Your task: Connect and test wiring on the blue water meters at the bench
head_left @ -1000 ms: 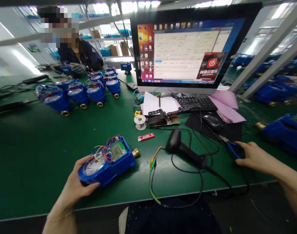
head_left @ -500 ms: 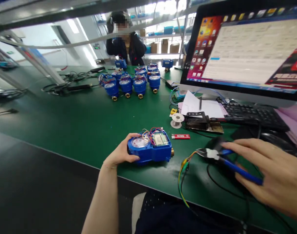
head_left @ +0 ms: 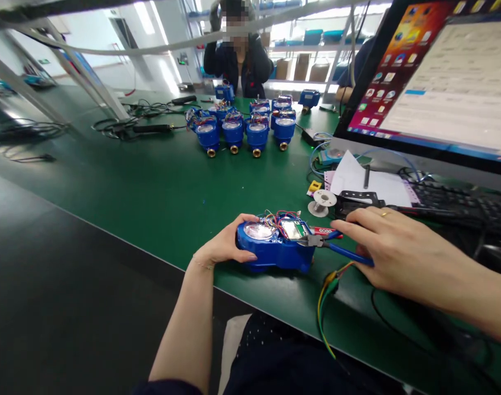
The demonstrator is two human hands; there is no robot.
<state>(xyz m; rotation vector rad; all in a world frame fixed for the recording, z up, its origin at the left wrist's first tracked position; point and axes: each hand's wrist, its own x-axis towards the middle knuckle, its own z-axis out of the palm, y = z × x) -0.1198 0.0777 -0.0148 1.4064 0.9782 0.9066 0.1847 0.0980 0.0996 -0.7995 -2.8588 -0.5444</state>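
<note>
Near the front edge of the green table lies a blue water meter [head_left: 275,255] with its top uncovered, showing a round dial, thin coloured wires and a small circuit board. My left hand [head_left: 228,241] is closed around its dial end, thumb on the near side. My right hand [head_left: 392,252] grips blue-handled pliers [head_left: 349,253] whose metal jaws reach the board end of the meter; whether they touch it I cannot tell. Yellow and green clip leads [head_left: 326,291] hang over the table edge below my right hand.
Several more blue meters [head_left: 256,134] stand in a cluster farther back. To the right are a solder spool [head_left: 322,202], paper [head_left: 349,175], a keyboard [head_left: 451,200] and a monitor [head_left: 451,82]. Black cables [head_left: 152,129] lie at the left. A person [head_left: 238,55] is across the table.
My right hand has brought the pliers leftward from the table's right side to the meter's board end. My left hand keeps its hold on the meter. The camera view has shifted.
</note>
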